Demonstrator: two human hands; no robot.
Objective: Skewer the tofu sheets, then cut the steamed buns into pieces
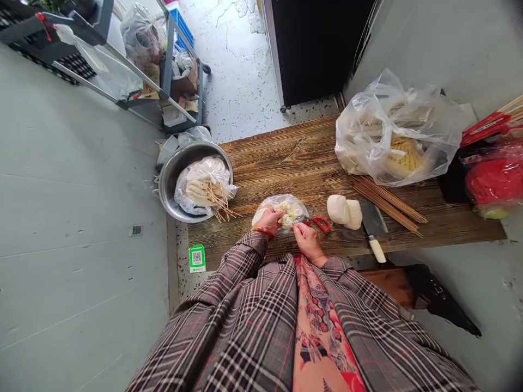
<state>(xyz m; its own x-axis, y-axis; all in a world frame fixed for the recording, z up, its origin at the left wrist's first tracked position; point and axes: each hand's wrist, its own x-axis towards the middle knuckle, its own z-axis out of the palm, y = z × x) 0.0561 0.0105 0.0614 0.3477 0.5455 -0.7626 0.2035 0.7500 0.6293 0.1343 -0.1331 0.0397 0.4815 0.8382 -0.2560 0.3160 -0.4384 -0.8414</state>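
From my distant seat I took the red-handled scissors (315,220) as my mark on the tabletop (281,163). Just left of them lay the clear bag (301,206) with the pale pieces (288,213) heaped on it. My left hand (270,220) had its fingers drawn in over those pieces, while my right hand (309,240), just short of the scissors, was narrowed to a pinch at the heap's near side; I couldn't tell whether either one gripped anything.

The scissors worried me first: they sat so near the right hand that a sideways slip could have brushed the blades or dragged the bag, spilling the heap. Right of them, past the white blocks (337,209), the cleaver (375,228) looked riskier, its handle reaching over the tabletop's near edge, where a swinging sleeve could have knocked it down. Well left of the scissors, the loaded sticks (218,201) jutted over the rim of the metal basin (166,188), and a careless left elbow might have snagged them.
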